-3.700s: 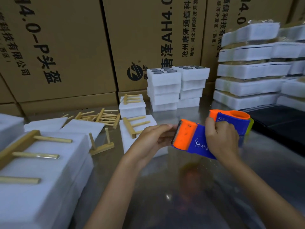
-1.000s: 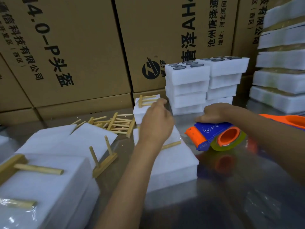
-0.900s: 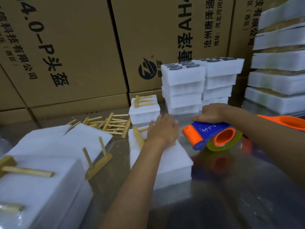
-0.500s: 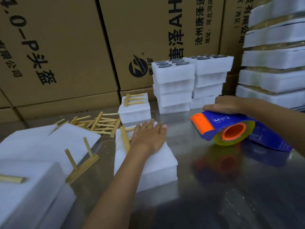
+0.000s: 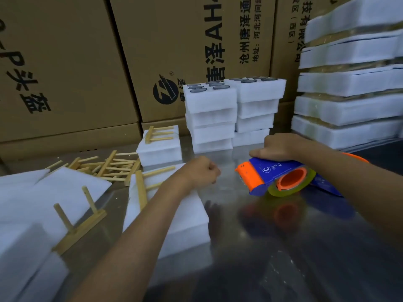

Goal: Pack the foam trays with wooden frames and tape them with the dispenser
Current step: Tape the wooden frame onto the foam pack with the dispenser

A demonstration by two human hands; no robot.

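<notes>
- wooden frame (image 5: 142, 188) lies loose on foam tray (image 5: 174, 219), could slide off if tray is dragged
- left hand (image 5: 201, 172) over tray's far edge, fingers curled, can't tell if gripping it
- right hand (image 5: 281, 147) holds tape dispenser (image 5: 277, 176) on table (image 5: 283, 247), fingers curled over top; blade could gouge foam

My left hand (image 5: 201, 171) is closed in a loose fist, fingers curled inward, and I cannot tell if it holds anything. Its forearm reaches forward from the lower left, bare. My right hand (image 5: 280, 148) lies palm down with fingers bent over what is under it, thumb pointing left. The right forearm comes in from the right edge.
</notes>
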